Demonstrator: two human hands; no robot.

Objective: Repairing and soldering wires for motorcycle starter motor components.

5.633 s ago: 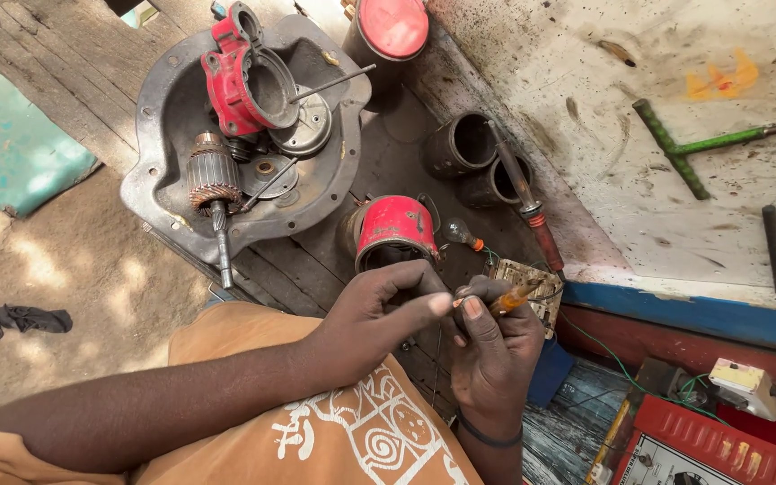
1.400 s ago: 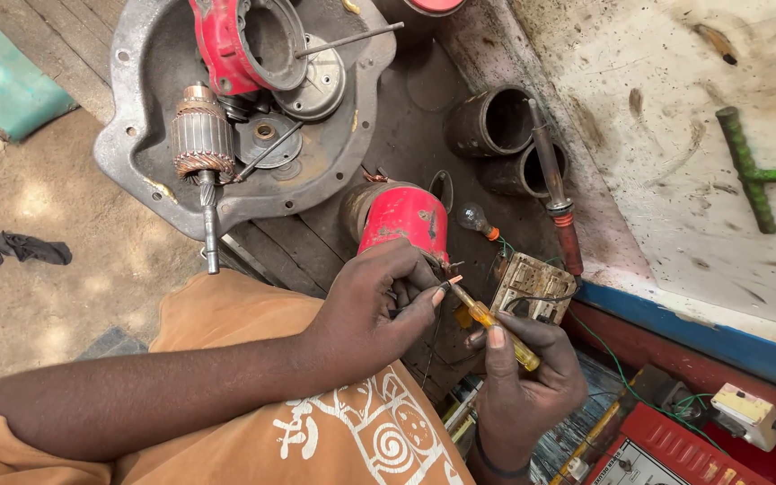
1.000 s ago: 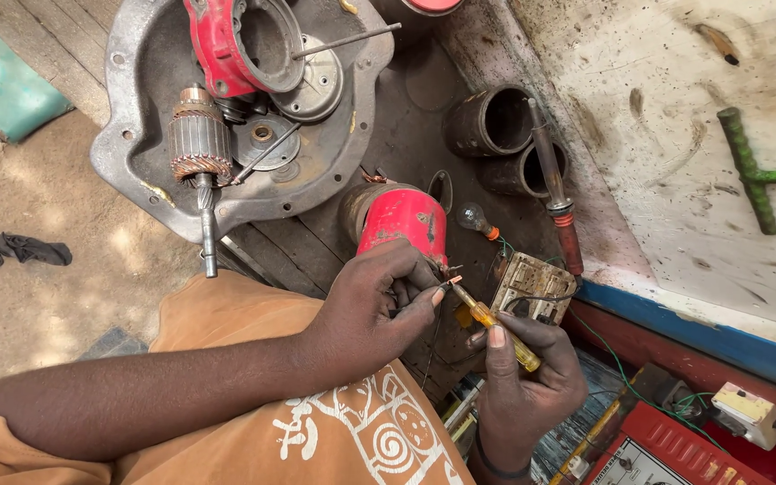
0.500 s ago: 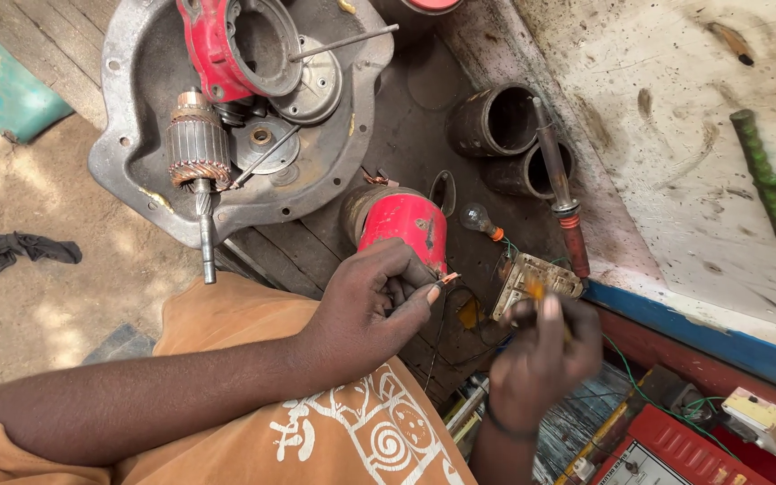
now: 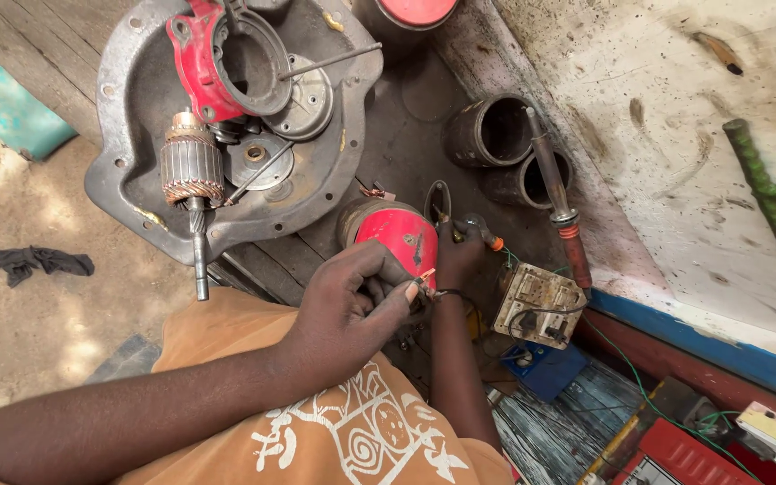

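Head view. My left hand point(image 5: 352, 301) is closed in a pinch, thumb and forefinger together on a thin copper-coloured wire end point(image 5: 424, 280) just in front of the red cylindrical motor housing point(image 5: 397, 235). I judge the pinch keeps the lead taut and clear of the casing so that it can be worked on. The left forearm comes in from the lower left across my orange printed shirt point(image 5: 352, 431), wrist bent slightly downward, knuckles up.

My right hand point(image 5: 460, 260) is curled shut around a small tool with an orange handle point(image 5: 491, 241), held close against the red housing; its working tip is hidden behind my fingers. The right forearm rises almost straight up from my lap.

The housing stands on the dark wooden surface point(image 5: 406, 135), touching both hands. Just right of it sits a cream boxed electrical unit point(image 5: 539, 304), and a soldering iron with a red collar point(image 5: 557, 202) rests across two black steel sleeves point(image 5: 509, 148). Further left, a grey cast-metal cover plate point(image 5: 136, 135) holds a copper-wound armature with shaft point(image 5: 192, 184) and a red end bracket point(image 5: 213, 58), probably parked there to keep loose parts together.
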